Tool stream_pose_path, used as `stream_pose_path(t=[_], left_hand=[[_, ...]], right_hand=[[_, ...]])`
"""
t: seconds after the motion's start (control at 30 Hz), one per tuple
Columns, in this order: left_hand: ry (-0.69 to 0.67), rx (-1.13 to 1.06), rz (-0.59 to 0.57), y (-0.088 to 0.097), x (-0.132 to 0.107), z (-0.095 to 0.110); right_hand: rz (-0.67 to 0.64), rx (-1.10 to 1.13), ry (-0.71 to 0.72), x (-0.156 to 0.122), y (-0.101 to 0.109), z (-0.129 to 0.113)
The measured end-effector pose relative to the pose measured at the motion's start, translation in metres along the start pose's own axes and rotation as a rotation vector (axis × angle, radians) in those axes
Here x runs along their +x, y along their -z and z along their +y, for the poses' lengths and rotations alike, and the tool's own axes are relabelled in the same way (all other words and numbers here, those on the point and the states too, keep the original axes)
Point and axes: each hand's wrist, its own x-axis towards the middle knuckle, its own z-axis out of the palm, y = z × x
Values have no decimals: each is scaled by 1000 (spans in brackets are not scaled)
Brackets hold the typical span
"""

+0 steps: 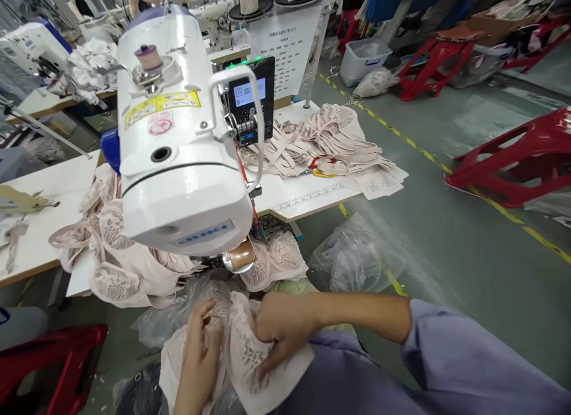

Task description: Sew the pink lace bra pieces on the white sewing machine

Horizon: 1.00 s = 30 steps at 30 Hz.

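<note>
Beige lace bra [243,338] is held low before the sewing machine [187,183], probably for clear view, right hand [285,323] grasping it, though whether left hand [200,352], curved against it, grips, I cannot tell.

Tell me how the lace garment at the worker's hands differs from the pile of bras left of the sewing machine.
The lace garment is between the left hand and right hand; the pile of bras lies on the table, untouched. The garment is nearer the viewer, the pile farther off. Both are pale pink with lace.
</note>
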Motion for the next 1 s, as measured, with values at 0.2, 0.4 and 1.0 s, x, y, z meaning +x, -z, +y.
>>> stream_pose_path(t=[0.2, 0.4, 1.0], left_hand=[[305, -636, -427, -42, 39, -7], [52, -234, -374, -50, 43, 35], [-101, 153, 165, -3, 89, 97]], right_hand=[[38, -135, -14, -68, 24, -14], [-10, 110, -476, -108, 49, -3], [709, 635, -502, -23, 59, 58]])
